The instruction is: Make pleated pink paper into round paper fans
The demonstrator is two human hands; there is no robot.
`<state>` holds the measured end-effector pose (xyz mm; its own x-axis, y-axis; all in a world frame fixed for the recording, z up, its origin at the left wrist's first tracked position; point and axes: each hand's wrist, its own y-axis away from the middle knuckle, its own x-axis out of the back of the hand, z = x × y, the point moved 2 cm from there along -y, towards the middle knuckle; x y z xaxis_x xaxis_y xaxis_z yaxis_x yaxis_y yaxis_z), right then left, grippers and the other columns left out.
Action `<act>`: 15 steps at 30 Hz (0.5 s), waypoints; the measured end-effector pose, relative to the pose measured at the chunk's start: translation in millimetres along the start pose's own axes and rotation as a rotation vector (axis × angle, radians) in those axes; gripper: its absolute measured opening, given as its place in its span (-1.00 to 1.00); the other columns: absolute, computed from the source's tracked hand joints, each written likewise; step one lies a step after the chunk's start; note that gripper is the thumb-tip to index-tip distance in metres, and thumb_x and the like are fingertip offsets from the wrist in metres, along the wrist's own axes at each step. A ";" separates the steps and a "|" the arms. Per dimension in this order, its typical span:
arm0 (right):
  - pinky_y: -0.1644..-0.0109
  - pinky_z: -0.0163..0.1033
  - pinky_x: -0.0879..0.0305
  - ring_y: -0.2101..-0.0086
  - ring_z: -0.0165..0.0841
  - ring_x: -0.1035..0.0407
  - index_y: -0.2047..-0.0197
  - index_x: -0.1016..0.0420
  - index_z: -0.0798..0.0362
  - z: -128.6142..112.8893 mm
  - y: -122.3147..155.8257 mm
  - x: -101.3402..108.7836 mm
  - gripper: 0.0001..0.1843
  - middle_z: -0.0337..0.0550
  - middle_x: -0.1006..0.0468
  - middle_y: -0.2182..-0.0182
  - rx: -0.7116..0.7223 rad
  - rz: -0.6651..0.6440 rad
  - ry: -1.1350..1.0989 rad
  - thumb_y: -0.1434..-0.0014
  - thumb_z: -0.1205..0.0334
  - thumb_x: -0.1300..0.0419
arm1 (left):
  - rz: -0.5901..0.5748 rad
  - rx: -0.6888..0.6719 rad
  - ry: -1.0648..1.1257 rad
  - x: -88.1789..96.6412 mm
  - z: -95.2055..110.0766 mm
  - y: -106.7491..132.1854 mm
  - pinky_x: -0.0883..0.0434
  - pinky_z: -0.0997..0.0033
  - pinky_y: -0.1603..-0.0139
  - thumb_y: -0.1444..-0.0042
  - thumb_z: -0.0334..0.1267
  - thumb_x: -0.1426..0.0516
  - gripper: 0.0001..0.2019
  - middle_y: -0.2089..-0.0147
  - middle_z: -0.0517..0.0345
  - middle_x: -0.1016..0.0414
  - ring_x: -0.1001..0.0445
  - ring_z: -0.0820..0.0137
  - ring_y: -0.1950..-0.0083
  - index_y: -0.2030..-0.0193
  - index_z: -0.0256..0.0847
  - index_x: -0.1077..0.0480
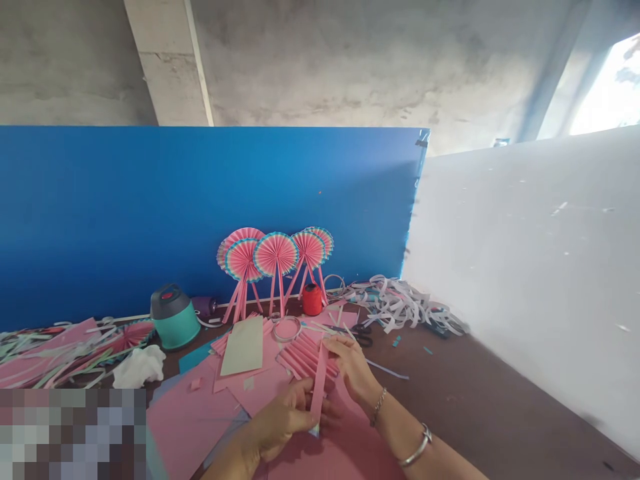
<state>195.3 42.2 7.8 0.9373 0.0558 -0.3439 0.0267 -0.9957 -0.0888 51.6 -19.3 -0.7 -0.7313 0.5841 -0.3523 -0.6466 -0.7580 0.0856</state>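
Plenty of room right of the right hand (353,370): you could swing across the brown tabletop (450,393) to the white partition (520,267). Pleated pink paper (305,357) sits between the hands. Straight ahead is tighter, with scissors (359,335) and a heap of paper strips (400,303) in the way, then a red spool (312,299) and paper fans (275,257) by the blue board (150,220). Past the left hand (280,423), flat pink card sheets (190,427) are easy to slide over, but a teal flask (175,320) sticks up.

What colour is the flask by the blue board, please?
The flask is teal and grey, head view.
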 end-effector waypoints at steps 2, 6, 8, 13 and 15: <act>0.35 -0.26 -0.13 0.51 -0.38 -0.17 0.67 -0.43 0.06 1.8 -1.2 1.3 -0.76 -0.25 -0.36 0.63 -0.020 -0.001 -0.035 0.18 0.12 -0.35 | -0.009 -0.012 -0.037 0.2 0.9 -0.1 -0.33 0.34 0.23 0.12 -0.33 -0.27 -0.57 0.22 -0.06 -0.54 -0.54 0.26 0.25 0.03 -0.25 -0.38; 0.35 -0.27 -0.17 0.49 -0.38 -0.23 0.62 -0.47 0.10 4.2 -2.3 2.4 -0.81 -0.21 -0.42 0.57 -0.051 -0.005 -0.112 0.20 0.16 -0.33 | -0.013 -0.038 -0.129 0.4 1.3 -1.1 -0.27 0.45 0.34 0.06 -0.28 -0.26 -0.57 0.18 -0.04 -0.53 -0.54 0.32 0.31 0.00 -0.22 -0.37; 0.37 -0.28 -0.18 0.49 -0.38 -0.25 0.60 -0.48 0.12 4.7 -2.7 2.2 -0.81 -0.19 -0.44 0.56 -0.074 -0.014 -0.150 0.21 0.16 -0.33 | -0.016 -0.049 -0.145 0.9 0.1 -1.7 -0.26 0.46 0.35 0.04 -0.27 -0.25 -0.56 0.12 -0.05 -0.50 -0.54 0.32 0.28 -0.03 -0.19 -0.36; 0.38 -0.27 -0.21 0.50 -0.38 -0.28 0.58 -0.50 0.13 2.3 -1.7 0.6 -0.79 -0.18 -0.46 0.57 -0.082 -0.080 -0.144 0.17 0.14 -0.34 | -0.064 -0.035 -0.113 2.4 3.3 2.3 -0.31 0.36 0.18 0.13 -0.35 -0.29 -0.44 0.01 -0.03 -0.46 -0.51 0.24 0.11 -0.09 -0.11 -0.36; 0.35 -0.25 -0.24 0.47 -0.35 -0.31 0.54 -0.54 0.13 -0.8 0.5 -1.1 -0.76 -0.15 -0.48 0.55 -0.050 -0.141 -0.086 0.10 0.10 -0.32 | -0.066 -0.040 -0.090 3.6 8.3 4.5 -0.29 0.27 0.00 0.17 -0.38 -0.31 -0.40 -0.02 0.00 -0.45 -0.42 0.18 -0.04 -0.09 -0.10 -0.37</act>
<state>194.5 41.6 8.9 0.8898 0.1990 -0.4106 0.1748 -0.9799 -0.0961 44.3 -18.1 6.2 -0.7051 0.6555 -0.2705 -0.6862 -0.7269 0.0272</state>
